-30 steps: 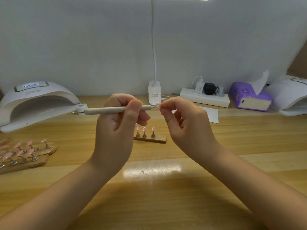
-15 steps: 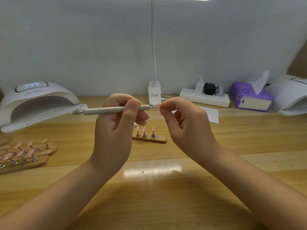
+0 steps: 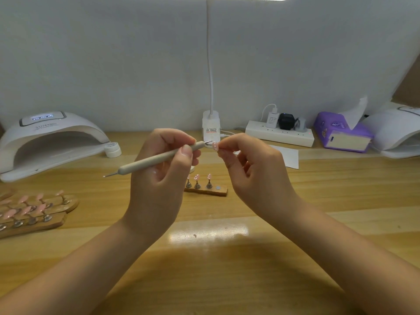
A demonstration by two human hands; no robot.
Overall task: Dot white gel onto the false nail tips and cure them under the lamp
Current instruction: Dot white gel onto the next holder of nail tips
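My left hand (image 3: 161,178) grips a beige dotting pen (image 3: 150,161), its thin tip a short way from a pink false nail tip (image 3: 215,145) pinched in the fingers of my right hand (image 3: 254,169). Both are held in the air above a small wooden holder (image 3: 211,190) with a few pink tips on metal stands. The white curing lamp (image 3: 45,142) stands at the far left, its display lit. A small white gel pot (image 3: 113,149) sits at the lamp's right foot.
Two wooden racks (image 3: 29,214) with several pink tips lie at the left edge. Along the back wall stand a desk lamp base (image 3: 211,128), a power strip (image 3: 279,134), a purple tissue box (image 3: 341,133), a second white lamp (image 3: 397,130) and a white paper (image 3: 287,156).
The pen has tilted: its rear end dropped down and left, off the curing lamp's edge, uncovering the gel pot. The front tip has drawn slightly back from the nail tip.
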